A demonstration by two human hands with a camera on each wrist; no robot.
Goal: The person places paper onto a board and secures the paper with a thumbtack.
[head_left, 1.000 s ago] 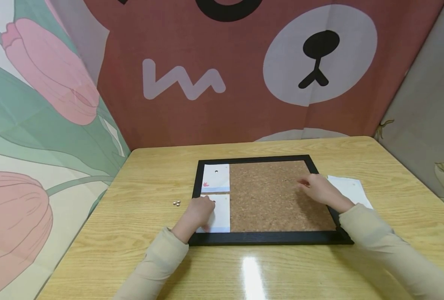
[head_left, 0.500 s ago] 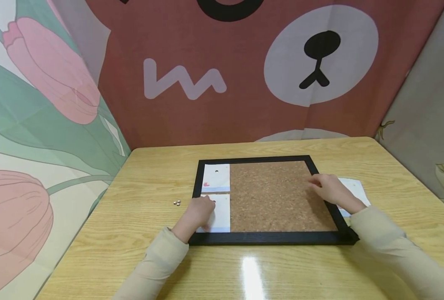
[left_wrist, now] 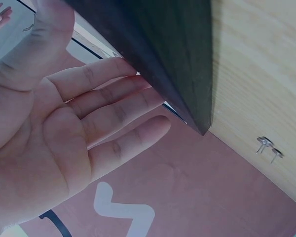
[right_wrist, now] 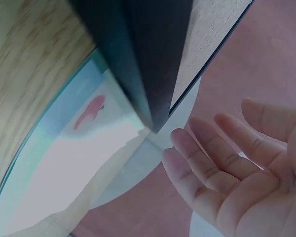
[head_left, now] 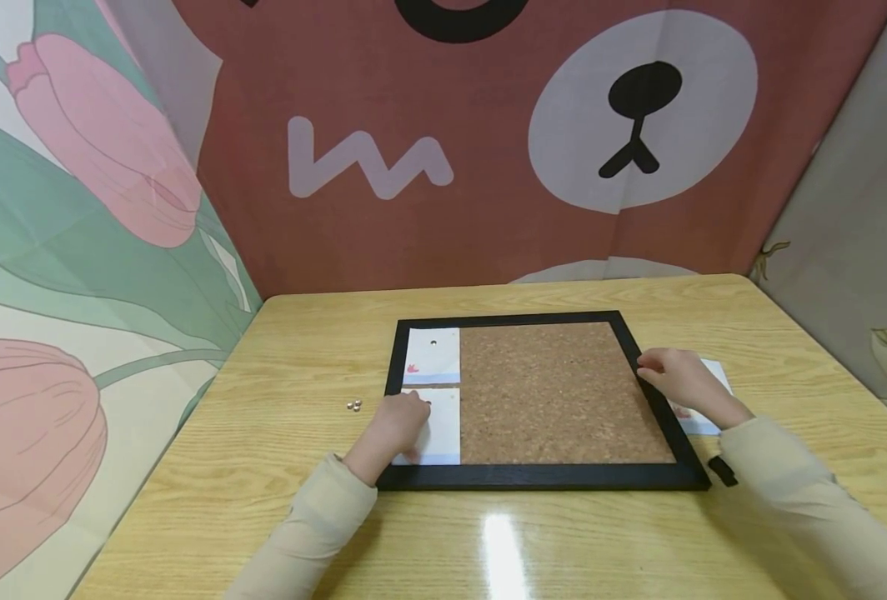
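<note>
A cork board [head_left: 548,392] in a black frame [head_left: 541,477] lies on the table. At its left, an upper paper sheet [head_left: 430,358] has a tack [head_left: 433,342] near its top. My left hand [head_left: 394,425] rests on the lower paper sheet [head_left: 443,433] by the left frame edge; the left wrist view shows its fingers [left_wrist: 113,118] nearly straight. My right hand [head_left: 687,383] is above the frame's right side, its fingers loosely bent and holding nothing. Beneath it, partly hidden, lies a white paper [right_wrist: 64,163] with a pink figure and blue band.
Several metal push pins [head_left: 355,406] lie on the wooden table [head_left: 293,358] left of the board. A small black object [head_left: 723,471] shows beside the right sleeve. A printed curtain [head_left: 488,208] hangs behind the table.
My right hand has moved right, from above the cork to above the right frame edge and the white paper. My left hand has stayed in place.
</note>
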